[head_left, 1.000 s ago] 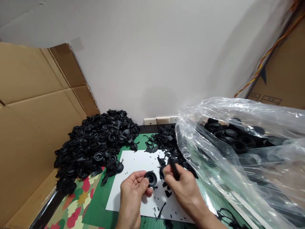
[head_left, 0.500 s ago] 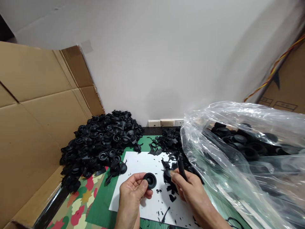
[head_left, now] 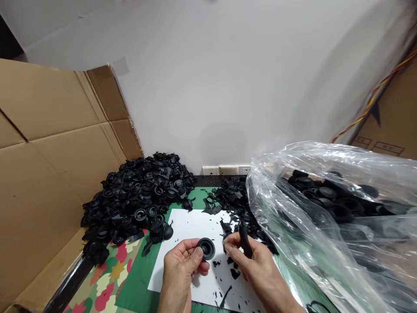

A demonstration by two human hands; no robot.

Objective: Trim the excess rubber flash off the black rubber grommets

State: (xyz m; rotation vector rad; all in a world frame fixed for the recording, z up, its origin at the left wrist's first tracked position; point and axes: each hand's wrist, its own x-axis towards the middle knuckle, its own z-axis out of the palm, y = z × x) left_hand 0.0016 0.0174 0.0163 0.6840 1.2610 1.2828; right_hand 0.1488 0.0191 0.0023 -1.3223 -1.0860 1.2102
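A: Since so much here is black, how many of each thing can be counted?

B: Two bare hands, one round black part (head_left: pixel 206 249) and one slim black tool (head_left: pixel 244 240). Beneath them lie one white sheet (head_left: pixel 185 224) and one green mat (head_left: pixel 134 284). To the left is one large pile of black parts (head_left: pixel 140 191), too many to count. One heap of black scraps (head_left: pixel 233 191) lies behind the right hand, with loose bits scattered over the sheet. At the right is one clear plastic bag (head_left: pixel 265 176) with more black parts inside. Three socket plates (head_left: pixel 228 170) line the wall.

A: And how are the hands posed?

B: Both reach forward from the bottom edge, well apart. The left hand (head_left: pixel 180 263) has its grip clasped on the round part, thumb on its near edge, ringed face toward the viewer, over the middle of the sheet. The right hand (head_left: pixel 259 263) is curled, its grip closed around the tool, which stands up past the forefinger. Whether those fingertips pinch anything else, I cannot tell.
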